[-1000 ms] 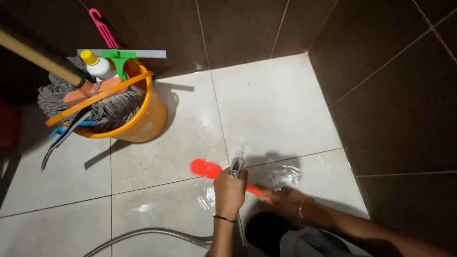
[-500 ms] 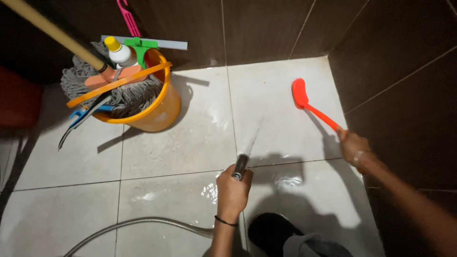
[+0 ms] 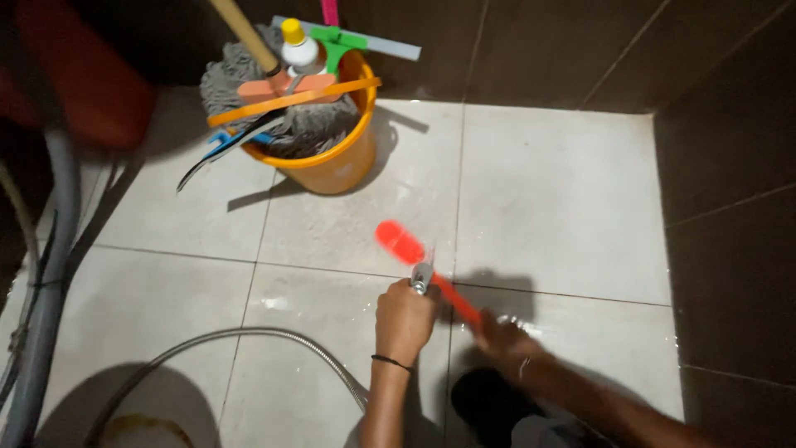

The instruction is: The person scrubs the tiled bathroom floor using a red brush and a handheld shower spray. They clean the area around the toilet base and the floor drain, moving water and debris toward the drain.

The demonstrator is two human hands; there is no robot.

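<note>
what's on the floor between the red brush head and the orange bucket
Only bare, wet-looking pale floor tile with one grout line lies between the red brush head and the orange bucket, in the head view.

Right hand smears into motion blur around the red brush. Mop handle runs off the top edge. Metal hose leaves the frame at the bottom.

Light is falling from above and behind the camera, brightening the pale floor tiles while the dark wall tiles are staying dim. The orange bucket is casting a hard shadow rightward. Wet glare is glinting near the right hand. The red brush is smearing with motion blur, and the red object at the upper left is lying out of focus.
</note>
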